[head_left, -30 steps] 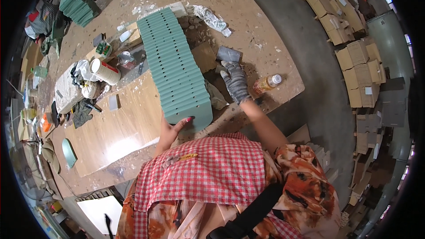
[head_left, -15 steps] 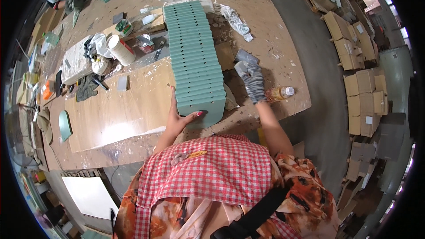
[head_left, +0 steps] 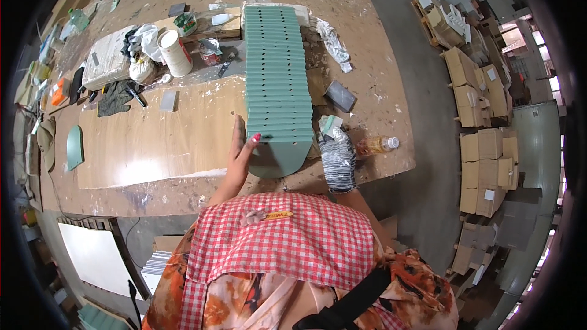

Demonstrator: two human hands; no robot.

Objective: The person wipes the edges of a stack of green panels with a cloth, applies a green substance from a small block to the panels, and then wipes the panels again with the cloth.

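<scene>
A long row of green rounded panels point(head_left: 276, 79), each with small dark holes, stands closely packed on the table. Its nearest panel point(head_left: 278, 159) leans back and shows its plain face. My bare left hand point(head_left: 237, 154) lies along the left side of the row at the near end, fingers straight, thumb touching a panel edge. Right of the row is my right hand point(head_left: 337, 156) in a grey striped knit glove. Its closed fingers hold a small pale block point(head_left: 331, 123), partly hidden. A dark grey sanding block point(head_left: 340, 96) lies on the table just beyond that hand.
A bottle of amber liquid point(head_left: 377, 145) lies right of my glove. White rag point(head_left: 333, 46), white tub point(head_left: 175, 54), tin point(head_left: 210, 52) and spare glove point(head_left: 116, 98) lie around the row. A wooden board point(head_left: 159, 140) covers the left side. Cartons point(head_left: 483, 165) stand beyond the table's right edge.
My right hand has drawn back toward me, away from the dark sanding block, which now lies free. My left thumb has shifted from the nearest panel's face up to the panel edges.
</scene>
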